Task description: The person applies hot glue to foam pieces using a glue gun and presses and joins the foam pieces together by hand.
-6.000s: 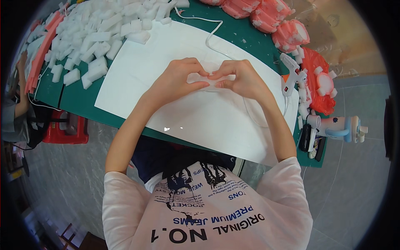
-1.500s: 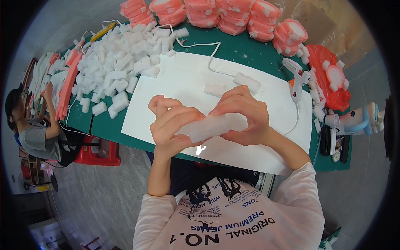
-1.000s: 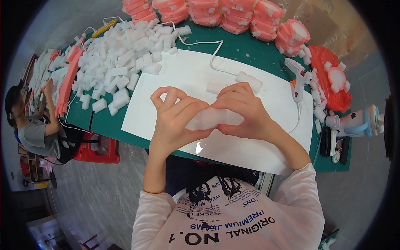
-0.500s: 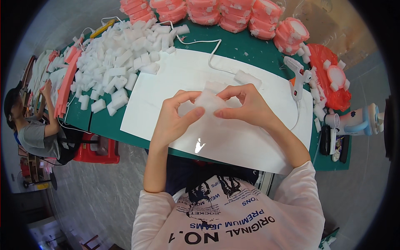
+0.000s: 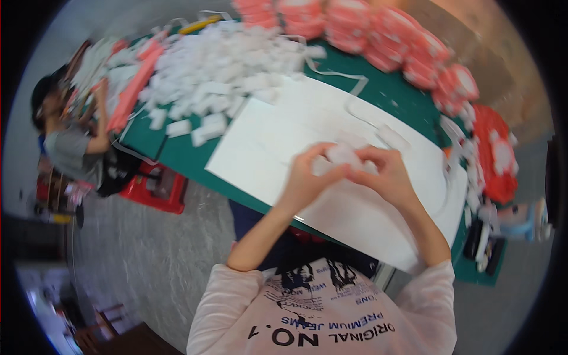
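Between my two hands a small white foam piece [image 5: 343, 155] is held above the white board [image 5: 260, 127]. My left hand [image 5: 313, 174] is closed on its left side, thumb and fingers pinching. On the other side my right hand [image 5: 381, 171] grips it with thumb and fingertips. Motion blurs the piece, so its exact shape is unclear. Just beyond the hands, another white foam block [image 5: 392, 137] lies on the board. A white glue gun [image 5: 452, 139] with a cord stands near the board's right edge.
A large heap of white foam blocks [image 5: 219, 65] covers the table's far left. Stacked pink rings [image 5: 349, 26] line the back edge. A red plastic bag [image 5: 492, 171] and a blue-and-white cup [image 5: 520, 220] are at right. A person [image 5: 77, 142] sits at left near a red stool [image 5: 157, 189].
The whole view has swung, so the table appears tilted and shifted to the right. Both hands still hold the foam piece, with the fingertips now closer together.
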The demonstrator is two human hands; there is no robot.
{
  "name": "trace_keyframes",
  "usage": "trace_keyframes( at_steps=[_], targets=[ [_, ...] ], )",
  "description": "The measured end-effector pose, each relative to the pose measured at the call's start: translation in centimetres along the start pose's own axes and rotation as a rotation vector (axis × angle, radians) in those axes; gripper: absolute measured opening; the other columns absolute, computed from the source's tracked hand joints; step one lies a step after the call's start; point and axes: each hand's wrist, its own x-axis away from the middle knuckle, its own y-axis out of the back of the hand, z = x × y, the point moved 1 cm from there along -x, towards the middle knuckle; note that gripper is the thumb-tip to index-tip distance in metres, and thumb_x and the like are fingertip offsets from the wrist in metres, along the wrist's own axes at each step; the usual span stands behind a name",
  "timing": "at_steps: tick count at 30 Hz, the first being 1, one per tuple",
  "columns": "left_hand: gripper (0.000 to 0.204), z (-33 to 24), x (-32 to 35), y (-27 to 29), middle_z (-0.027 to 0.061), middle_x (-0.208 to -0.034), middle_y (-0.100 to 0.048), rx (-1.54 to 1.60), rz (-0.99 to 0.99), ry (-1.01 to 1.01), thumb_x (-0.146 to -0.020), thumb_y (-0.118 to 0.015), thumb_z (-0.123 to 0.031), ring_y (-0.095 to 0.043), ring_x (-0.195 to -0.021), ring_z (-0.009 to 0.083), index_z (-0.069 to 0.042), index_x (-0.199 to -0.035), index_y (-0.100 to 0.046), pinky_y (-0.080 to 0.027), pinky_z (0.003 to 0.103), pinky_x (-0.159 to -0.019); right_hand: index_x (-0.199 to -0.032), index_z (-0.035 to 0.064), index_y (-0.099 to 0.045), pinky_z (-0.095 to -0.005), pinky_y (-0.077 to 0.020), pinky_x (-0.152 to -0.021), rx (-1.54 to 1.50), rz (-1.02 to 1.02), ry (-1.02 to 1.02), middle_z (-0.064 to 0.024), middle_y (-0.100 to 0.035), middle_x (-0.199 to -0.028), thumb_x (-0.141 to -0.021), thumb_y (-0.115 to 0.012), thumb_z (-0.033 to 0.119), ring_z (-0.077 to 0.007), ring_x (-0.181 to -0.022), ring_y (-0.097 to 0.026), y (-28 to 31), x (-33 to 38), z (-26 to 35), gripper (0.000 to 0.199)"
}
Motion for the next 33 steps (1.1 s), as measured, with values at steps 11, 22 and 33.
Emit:
trace_keyframes(
  at_steps=[11, 22, 33],
  targets=[
    [0.031, 0.1, 1.0, 0.1, 0.0052, -0.094, -0.061, 0.117, -0.039, -0.068, -0.069, -0.074, -0.011, -0.056, -0.085, 0.0105, 0.000, -0.095, -0.062, -0.043, 0.023, -0.075, -0.091, -0.0013, -0.063, -0.0278, -0.0411, -0.072, 0.168, -0.047, 0.229, -0.0078, -0.061, -0.085, -0.060, -0.076, 0.004, -0.0176, -0.082, -0.053, -1.5, 0.5, 0.4, 0.034],
    [0.025, 0.7, 1.7, -0.4, 0.0063, -0.086, -0.060, 0.166, -0.057, -0.166, -0.067, -0.074, -0.015, -0.055, -0.083, 0.0137, -0.001, -0.087, -0.064, -0.041, 0.027, -0.077, -0.086, 0.0002, -0.063, -0.0276, -0.0432, -0.066, 0.284, 0.023, 0.322, -0.0076, -0.063, -0.080, -0.057, -0.074, 0.002, -0.0183, -0.074, -0.054, -1.3, 0.8, 1.2, 0.031],
    [0.036, 1.2, 1.4, 0.0, 0.0056, -0.099, -0.055, 0.290, 0.022, -0.092, -0.071, -0.072, -0.003, -0.053, -0.094, 0.0134, 0.000, -0.102, -0.055, -0.043, 0.028, -0.084, -0.093, -0.0026, -0.062, -0.0264, -0.0419, -0.067, 0.170, -0.028, 0.268, -0.0091, -0.062, -0.086, -0.059, -0.075, 0.000, -0.0174, -0.079, -0.053, -1.7, 0.6, 0.9, 0.037]
  ],
)
